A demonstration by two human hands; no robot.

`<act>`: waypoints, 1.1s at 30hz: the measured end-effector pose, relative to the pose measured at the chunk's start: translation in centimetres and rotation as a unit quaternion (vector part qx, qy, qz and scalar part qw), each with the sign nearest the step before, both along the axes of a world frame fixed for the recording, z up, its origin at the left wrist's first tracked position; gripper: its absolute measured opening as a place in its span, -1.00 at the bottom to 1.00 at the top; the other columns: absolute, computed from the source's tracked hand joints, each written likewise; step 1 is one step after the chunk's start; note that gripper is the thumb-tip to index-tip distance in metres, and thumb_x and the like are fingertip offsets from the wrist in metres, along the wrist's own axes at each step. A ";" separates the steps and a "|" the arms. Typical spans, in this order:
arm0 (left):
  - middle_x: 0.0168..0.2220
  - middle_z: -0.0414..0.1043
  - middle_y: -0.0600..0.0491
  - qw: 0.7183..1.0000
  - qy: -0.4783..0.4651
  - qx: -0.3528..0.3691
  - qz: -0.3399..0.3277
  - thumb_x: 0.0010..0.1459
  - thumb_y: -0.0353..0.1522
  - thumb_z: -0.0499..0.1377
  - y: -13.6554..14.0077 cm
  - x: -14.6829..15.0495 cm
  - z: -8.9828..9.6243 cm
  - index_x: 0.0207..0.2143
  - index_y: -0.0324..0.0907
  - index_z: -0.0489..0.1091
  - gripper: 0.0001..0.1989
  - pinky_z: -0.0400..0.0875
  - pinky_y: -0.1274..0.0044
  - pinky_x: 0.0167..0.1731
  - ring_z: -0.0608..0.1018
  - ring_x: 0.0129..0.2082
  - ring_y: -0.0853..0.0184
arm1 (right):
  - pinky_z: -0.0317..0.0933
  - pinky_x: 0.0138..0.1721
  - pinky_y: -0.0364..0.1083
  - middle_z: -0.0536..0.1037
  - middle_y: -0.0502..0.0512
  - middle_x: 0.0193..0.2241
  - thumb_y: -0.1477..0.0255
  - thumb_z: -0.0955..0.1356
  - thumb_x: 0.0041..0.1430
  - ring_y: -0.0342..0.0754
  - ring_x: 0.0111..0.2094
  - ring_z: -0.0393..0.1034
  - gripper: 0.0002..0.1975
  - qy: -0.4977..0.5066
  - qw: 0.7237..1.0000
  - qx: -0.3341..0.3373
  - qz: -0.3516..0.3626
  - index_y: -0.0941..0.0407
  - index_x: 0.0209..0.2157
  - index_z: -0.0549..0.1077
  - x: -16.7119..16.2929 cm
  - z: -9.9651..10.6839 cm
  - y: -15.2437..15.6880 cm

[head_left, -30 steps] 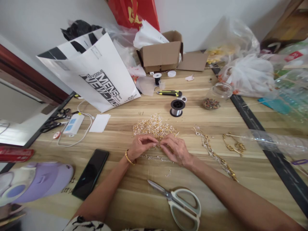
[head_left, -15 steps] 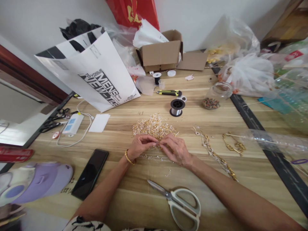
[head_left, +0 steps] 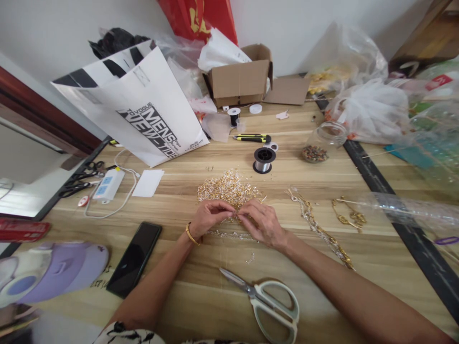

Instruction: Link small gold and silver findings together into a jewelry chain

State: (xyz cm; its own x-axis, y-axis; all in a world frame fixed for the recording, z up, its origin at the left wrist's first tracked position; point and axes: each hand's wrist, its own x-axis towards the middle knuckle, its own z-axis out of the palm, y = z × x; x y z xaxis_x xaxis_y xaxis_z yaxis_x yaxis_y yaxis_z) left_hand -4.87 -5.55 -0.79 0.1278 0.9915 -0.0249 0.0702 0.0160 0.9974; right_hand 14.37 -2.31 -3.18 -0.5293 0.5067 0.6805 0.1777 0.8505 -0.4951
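My left hand [head_left: 212, 216], a gold bangle [head_left: 191, 235] at its wrist, pinches something tiny between thumb and forefinger. Fingertip to fingertip with it, my right hand [head_left: 263, 223] is closed in a pinch too. What they hold is too small to make out. Just beyond the fingers lies a heap of small gold and silver jewellery pieces [head_left: 227, 187]. A silver chain [head_left: 233, 235] stretches on the table below both hands, partly covered by the right one. Closer to me are a short bit of chain [head_left: 250, 258] and white-handled scissors [head_left: 263, 301].
A wire spool [head_left: 264, 161], a utility knife [head_left: 251, 138] and a jar of beads [head_left: 317, 152] stand beyond the heap. Finished-looking chains [head_left: 315, 227] lie to the right. On the left are a phone [head_left: 134, 260], a power strip [head_left: 108, 185] and a white paper bag [head_left: 143, 105].
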 end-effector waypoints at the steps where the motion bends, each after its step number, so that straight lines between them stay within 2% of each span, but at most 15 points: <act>1: -0.44 0.55 0.00 1.000 -0.003 -0.001 0.000 -0.08 -0.36 0.33 0.0 0.0 0.0 -0.44 -0.27 0.53 -0.86 0.42 0.58 -0.35 0.53 -0.43 0.38 | 0.25 -0.34 -0.11 0.47 0.11 -0.40 0.55 0.29 0.18 -0.07 -0.35 0.34 -0.94 0.001 1.000 0.001 0.001 0.14 -0.30 0.35 0.0 0.0 0.0; 16: -0.43 0.55 -0.02 1.000 -0.026 -0.004 0.001 -0.07 -0.35 0.33 0.1 -0.1 0.1 -0.45 -0.28 0.50 -0.84 0.44 0.54 -0.32 0.54 -0.41 0.36 | 0.26 -0.35 -0.11 0.46 0.11 -0.41 0.53 0.27 0.19 -0.07 -0.36 0.35 -0.94 0.003 1.000 0.000 -0.002 0.12 -0.29 0.35 0.0 0.1 0.0; 33: -0.43 0.53 -0.03 0.999 -0.016 0.031 -0.009 -0.06 -0.35 0.32 0.2 0.1 0.3 -0.45 -0.29 0.48 -0.84 0.43 0.53 -0.30 0.53 -0.39 0.36 | 0.25 -0.36 -0.12 0.46 0.11 -0.41 0.52 0.27 0.20 -0.08 -0.36 0.34 -0.94 -0.004 1.000 -0.002 -0.003 0.12 -0.28 0.35 0.0 0.0 0.0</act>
